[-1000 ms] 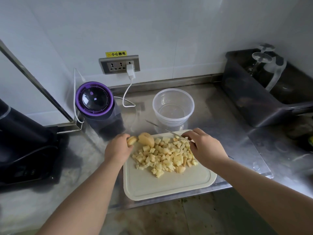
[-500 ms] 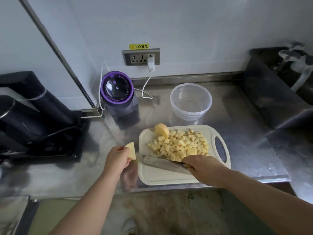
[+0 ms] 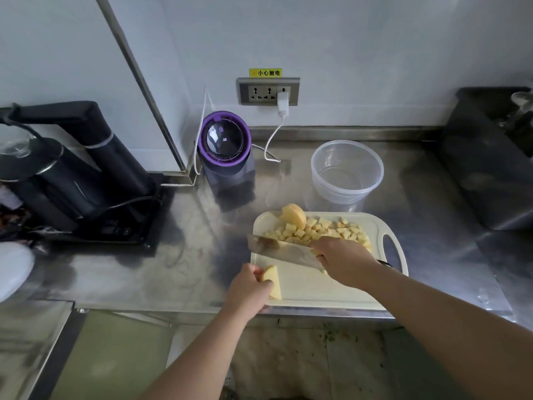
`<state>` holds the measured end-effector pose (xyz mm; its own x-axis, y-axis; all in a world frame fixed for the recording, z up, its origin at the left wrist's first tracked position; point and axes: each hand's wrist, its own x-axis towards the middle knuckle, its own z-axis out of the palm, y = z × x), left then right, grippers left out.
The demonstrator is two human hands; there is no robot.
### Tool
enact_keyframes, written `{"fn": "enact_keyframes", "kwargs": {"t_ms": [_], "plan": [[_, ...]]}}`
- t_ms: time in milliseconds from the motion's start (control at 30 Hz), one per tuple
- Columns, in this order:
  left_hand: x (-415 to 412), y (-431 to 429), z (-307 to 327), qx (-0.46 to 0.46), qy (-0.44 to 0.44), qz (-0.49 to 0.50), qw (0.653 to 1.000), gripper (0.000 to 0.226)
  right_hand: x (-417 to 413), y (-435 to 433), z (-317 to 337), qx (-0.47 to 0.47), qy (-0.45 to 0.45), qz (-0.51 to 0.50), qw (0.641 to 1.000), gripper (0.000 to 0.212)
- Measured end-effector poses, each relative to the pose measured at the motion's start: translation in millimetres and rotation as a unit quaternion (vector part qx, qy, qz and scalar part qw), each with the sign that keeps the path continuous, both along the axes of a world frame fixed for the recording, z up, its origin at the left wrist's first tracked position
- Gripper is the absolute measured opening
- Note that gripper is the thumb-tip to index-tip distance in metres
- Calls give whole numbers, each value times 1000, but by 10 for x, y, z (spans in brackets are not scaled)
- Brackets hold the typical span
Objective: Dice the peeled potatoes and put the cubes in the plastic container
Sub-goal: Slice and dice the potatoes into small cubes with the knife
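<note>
Fingers of the left hand (image 3: 247,291) pinch a potato wedge (image 3: 272,281) at the near left corner of the cutting board (image 3: 317,287). I cannot tell if the wedge touches the board. The right hand (image 3: 343,261) is wrapped tight round the knife (image 3: 281,249) handle, and the wide blade hangs over the board, just behind the wedge.

This looks like the cutting step. The wedge should lie flat, then the blade comes down, with fingers kept out from under it.

A pile of cubes (image 3: 326,230) and a potato half (image 3: 293,216) sit on the far side of the board. The plastic container (image 3: 317,180) stands just behind the board, with no cubes in it.

The bare part of the board is small. The wedge is close to the board's edge and the counter (image 3: 173,269) edge, so bits could fall off.
</note>
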<state>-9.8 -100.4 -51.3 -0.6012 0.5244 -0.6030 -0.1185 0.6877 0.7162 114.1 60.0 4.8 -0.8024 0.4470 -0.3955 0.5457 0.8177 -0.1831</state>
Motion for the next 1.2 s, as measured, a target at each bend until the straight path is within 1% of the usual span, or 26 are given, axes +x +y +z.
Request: {"fn": "enact_keyframes", "kwargs": {"t_ms": [167, 333, 433, 500, 567, 600, 733, 867, 933, 1000, 1067, 1100, 1133, 1200], "plan": [[9, -1, 13, -4, 0, -1, 1000, 31, -121, 36, 8, 2, -4, -10, 1000, 24], [-10, 6, 21, -14, -5, -5, 1000, 30, -155, 63, 27, -27, 21, -36, 999, 33], [-33, 23, 20, -19, -23, 2, 1000, 30, -76, 94, 56, -46, 40, -53, 997, 27], [-31, 38, 20, -19, -23, 5, 1000, 30, 15, 98, 83, -50, 50, -47, 996, 21], [-23, 63, 18, -17, -35, 24, 999, 30, 124, 62, 90, -57, 40, -35, 997, 14], [-20, 77, 19, -17, -38, 31, 999, 29, 176, 34, 79, -61, 30, -31, 997, 14], [-11, 128, 3, -18, -11, 17, 1000, 27, 321, 84, -12, -39, 11, -44, 998, 27], [11, 139, -28, -14, 8, 20, 1000, 27, 389, 157, 27, -16, 14, -60, 998, 31], [41, 141, -39, -10, 27, 24, 999, 27, 405, 138, 48, -16, 19, -59, 998, 30], [80, 129, -51, -1, 41, 28, 999, 28, 405, 88, 47, -25, 32, -56, 998, 24], [113, 111, -45, 6, 56, 18, 998, 36, 384, -8, 60, -25, 30, -44, 998, 15], [129, 104, -38, 8, 69, -1, 998, 47, 372, -65, 61, -22, 24, -36, 999, 14], [143, 97, -35, 4, 83, -24, 996, 57, 356, -128, 62, -19, 18, -31, 999, 16], [182, 86, -3, -29, 150, -91, 984, 67, 330, -249, 34, -13, -3, -26, 1000, 23]]}}
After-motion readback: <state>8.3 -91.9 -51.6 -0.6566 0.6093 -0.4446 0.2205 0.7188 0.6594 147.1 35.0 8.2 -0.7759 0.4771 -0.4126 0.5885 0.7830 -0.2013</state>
